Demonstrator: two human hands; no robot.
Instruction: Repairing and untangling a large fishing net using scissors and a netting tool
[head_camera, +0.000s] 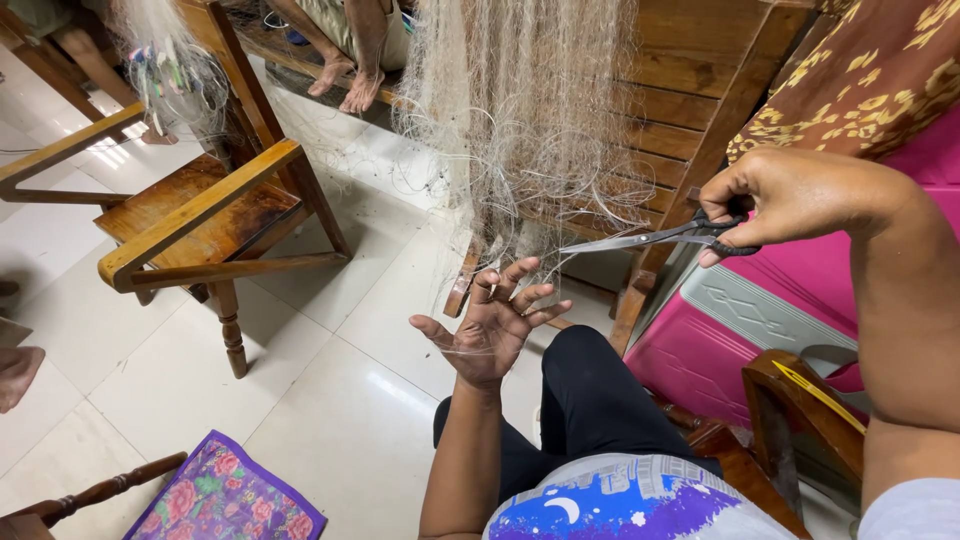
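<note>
My left hand (495, 325) was spread open, fine fishing net (530, 130) strands draped over its fingers. My right hand (790, 195) gripped scissors (650, 238), blades pointing to 9 o'clock. Risk noted: nicked fingertips or wrong strand cut, given tangled mesh.

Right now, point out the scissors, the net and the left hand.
scissors (640, 240), head view, on the blades near the pivot.
net (530, 110), head view, on the hanging bundle's middle.
left hand (490, 335), head view, on the open palm.

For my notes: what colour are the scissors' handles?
Black, seen in the head view: the scissors are in the right hand.
</note>
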